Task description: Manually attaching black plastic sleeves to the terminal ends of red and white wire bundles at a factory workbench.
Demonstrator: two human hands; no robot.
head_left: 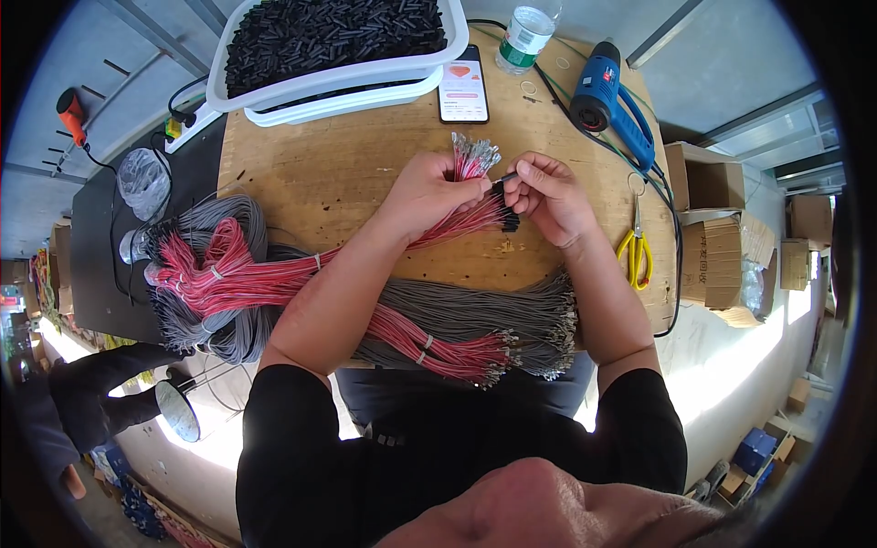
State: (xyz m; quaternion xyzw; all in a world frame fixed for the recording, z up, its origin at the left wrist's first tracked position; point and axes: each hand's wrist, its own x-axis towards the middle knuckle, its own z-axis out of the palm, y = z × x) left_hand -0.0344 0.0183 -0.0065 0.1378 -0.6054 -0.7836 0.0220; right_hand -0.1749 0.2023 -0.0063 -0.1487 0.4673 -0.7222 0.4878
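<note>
Wires fill my left hand [438, 187] in the head view: its fingers are closed around a bunch of red wires [473, 164], pale tips fanning out at twelve o'clock above my fist. Just beside it at three o'clock, my right hand [548, 192] has thumb and forefinger pinched together on a small dark piece [509, 177], the other fingers curled in; whether that piece touches a wire, I cannot tell. Black sleeves [508, 217] cluster on the wires between my hands.

From my hands, a white tub [343, 100] of short black tubes [338, 41] stands between ten and eleven o'clock, a phone [464, 87] lies near twelve, a bottle [527, 39] beyond it, and a blue heat gun [598, 87] between one and two. Yellow-handled scissors [633, 262] lie at four, grey wires [466, 315] spread at six, and a tied red bundle [228, 274] rests at eight, all on my wooden table [301, 164].
</note>
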